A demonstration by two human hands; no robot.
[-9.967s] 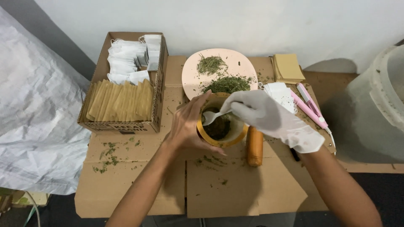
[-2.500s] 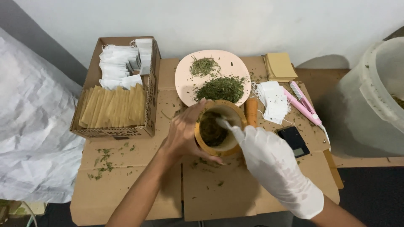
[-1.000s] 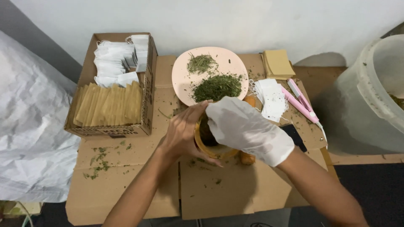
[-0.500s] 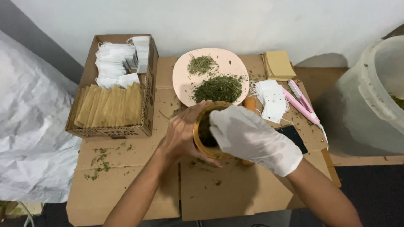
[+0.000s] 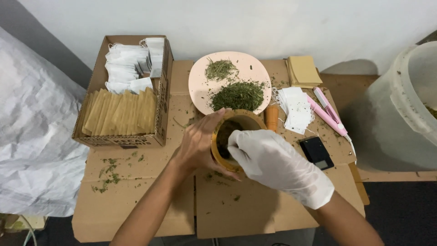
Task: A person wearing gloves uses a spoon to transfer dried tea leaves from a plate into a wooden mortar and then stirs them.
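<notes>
A round wooden bowl (image 5: 243, 118) with dark green crushed herb inside stands on the cardboard-covered table. My left hand (image 5: 198, 145), bare, wraps around the bowl's left side and steadies it. My right hand (image 5: 272, 160), in a white glove, lies over the bowl's near rim with its fingers curled down into it; whatever they hold is hidden. Just behind the bowl is a pink plate (image 5: 200, 86) carrying two heaps of dried green herb (image 5: 237, 95).
An orange pestle (image 5: 271, 118) lies right of the bowl. Beside it are white filter bags (image 5: 296, 107), a pink sealing tool (image 5: 328, 114), a small black scale (image 5: 317, 152) and tan envelopes (image 5: 302, 70). A cardboard box (image 5: 161, 105) of bags stands left, a white bucket (image 5: 400, 109) right.
My gloved right hand has slid back toward me over the bowl's near rim, uncovering more of the bowl's inside. The left hand keeps its hold.
</notes>
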